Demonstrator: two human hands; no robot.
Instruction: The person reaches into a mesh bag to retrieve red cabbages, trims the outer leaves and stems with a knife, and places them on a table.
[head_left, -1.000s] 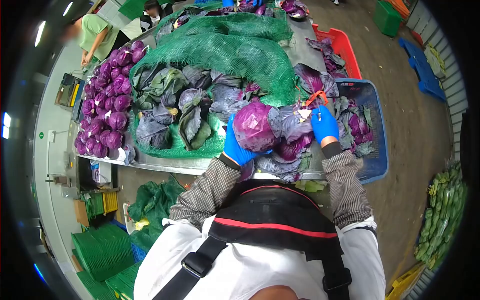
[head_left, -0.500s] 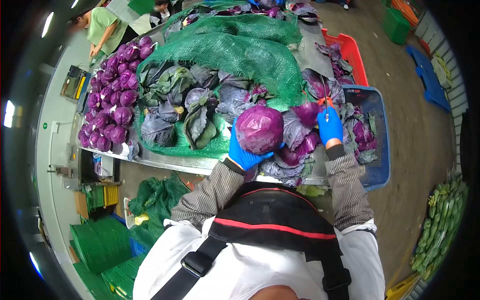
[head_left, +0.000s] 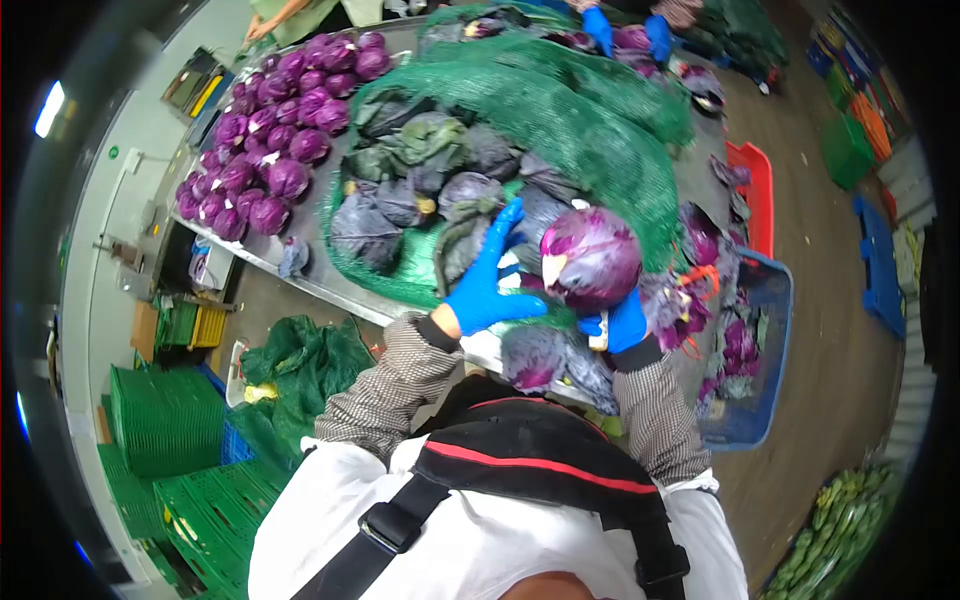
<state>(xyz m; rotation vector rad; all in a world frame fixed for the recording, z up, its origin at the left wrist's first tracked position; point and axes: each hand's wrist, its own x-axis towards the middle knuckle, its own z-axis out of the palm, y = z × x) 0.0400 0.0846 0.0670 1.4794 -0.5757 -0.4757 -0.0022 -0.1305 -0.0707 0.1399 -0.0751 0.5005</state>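
A trimmed red cabbage point(head_left: 592, 258), purple with a pale cut stem, rests against my blue-gloved right hand point(head_left: 625, 322), which grips it from below. A small pale piece shows by that hand's fingers; the knife blade cannot be made out. My left hand point(head_left: 488, 290), also gloved in blue, is open with spread fingers, left of the cabbage and apart from it. Loose outer leaves point(head_left: 533, 358) lie below the cabbage at the table's near edge. Untrimmed cabbages point(head_left: 368, 232) with dark leaves sit in a green net point(head_left: 600, 105) beyond my left hand.
Several trimmed cabbages point(head_left: 288, 178) are piled on the metal table point(head_left: 310, 265) at left. A blue crate point(head_left: 775, 350) with leaves stands at right, a red crate point(head_left: 758, 190) behind it. Across the table are another person's gloved hands point(head_left: 657, 38). Green crates point(head_left: 165, 420) are stacked lower left.
My left hand has let go of the cabbage and opened. The cabbage has passed rightward to my right hand, turned so its stem shows. The view has shifted.
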